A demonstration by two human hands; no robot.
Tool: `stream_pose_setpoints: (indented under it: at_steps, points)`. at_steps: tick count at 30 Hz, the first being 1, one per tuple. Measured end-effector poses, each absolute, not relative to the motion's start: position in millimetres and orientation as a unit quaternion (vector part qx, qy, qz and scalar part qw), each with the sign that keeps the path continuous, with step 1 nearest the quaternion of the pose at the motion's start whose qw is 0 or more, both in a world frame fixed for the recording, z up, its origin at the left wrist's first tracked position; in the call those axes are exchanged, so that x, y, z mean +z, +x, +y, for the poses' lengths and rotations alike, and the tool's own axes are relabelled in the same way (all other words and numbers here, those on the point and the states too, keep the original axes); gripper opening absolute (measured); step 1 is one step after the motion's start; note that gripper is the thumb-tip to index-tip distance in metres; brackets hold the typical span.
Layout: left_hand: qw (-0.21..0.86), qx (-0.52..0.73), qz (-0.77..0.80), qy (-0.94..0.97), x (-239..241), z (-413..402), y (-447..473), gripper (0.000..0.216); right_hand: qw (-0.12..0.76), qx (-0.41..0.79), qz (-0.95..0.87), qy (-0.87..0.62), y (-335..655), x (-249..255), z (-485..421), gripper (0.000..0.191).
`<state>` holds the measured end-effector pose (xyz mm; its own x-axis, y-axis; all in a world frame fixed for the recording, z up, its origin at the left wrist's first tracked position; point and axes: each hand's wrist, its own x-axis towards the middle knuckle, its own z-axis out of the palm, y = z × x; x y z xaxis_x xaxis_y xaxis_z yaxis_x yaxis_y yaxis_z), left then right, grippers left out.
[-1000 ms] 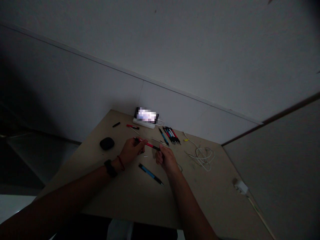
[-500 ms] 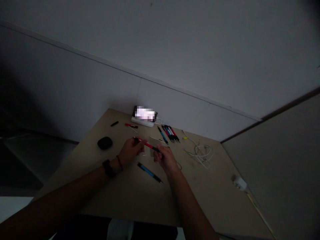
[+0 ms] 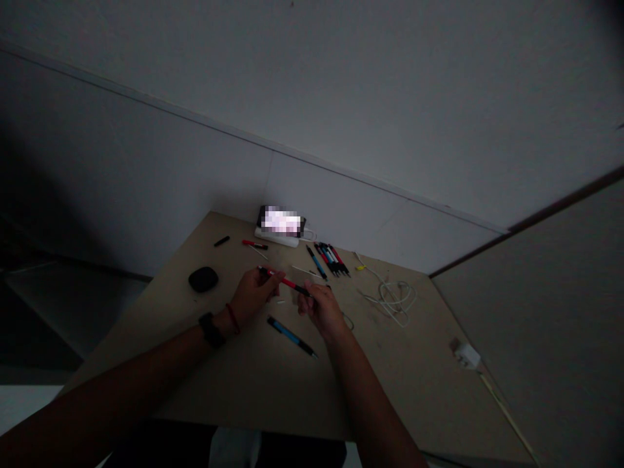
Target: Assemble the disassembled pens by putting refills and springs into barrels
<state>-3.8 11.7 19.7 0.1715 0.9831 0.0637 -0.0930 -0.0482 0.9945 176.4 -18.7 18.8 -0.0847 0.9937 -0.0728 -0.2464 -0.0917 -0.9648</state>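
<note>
Both hands meet over the middle of the tabletop (image 3: 253, 383), sharing one red pen (image 3: 288, 283). The left hand (image 3: 252, 296) is closed around the pen's far-left end, thumb and fingers pinching the barrel near its dark cap; a dark watch (image 3: 210, 329) and a thin red band sit on that wrist. The right hand (image 3: 322, 309) is curled around the pen's black tip end, fingers folded in tight. The pen spans the gap between the two hands, slightly tilted, raised just above the surface.

Directly below the hands a blue pen (image 3: 291, 336) lies flat on the tabletop — untouched, pointing diagonally toward the right. A small white piece (image 3: 281, 301) lies just under the held pen, too small to identify.

Farther back, a cluster of pens (image 3: 329, 259) in red, blue and black lies side by side near the wall. To their left a phone (image 3: 281, 221) with a lit screen leans on a white block, and a red-and-black pen (image 3: 255, 245) and a short black cap-like piece (image 3: 221, 241) lie near it. A dark rounded case (image 3: 203, 279) sits left of the left hand. To the right, a coiled white cable (image 3: 396, 296) is well apart from the hands, and a white charger plug (image 3: 467, 355) rests near the tabletop's right edge.
</note>
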Motion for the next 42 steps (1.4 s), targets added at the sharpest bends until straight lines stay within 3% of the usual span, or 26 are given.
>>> stream_pose_setpoints:
  at_steps: [21,31,42]
  points:
    - [0.542,0.502,0.423,0.524,23,8,-4,0.041,0.509,0.602,-0.432,-0.438,176,15,-18,0.053]
    - [0.566,0.504,0.432,0.489,18,15,-2,0.054,0.489,0.55,-0.467,-0.49,177,8,-13,0.055]
    - [0.569,0.513,0.436,0.472,20,16,-2,0.051,0.478,0.523,-0.485,-0.513,174,10,-13,0.058]
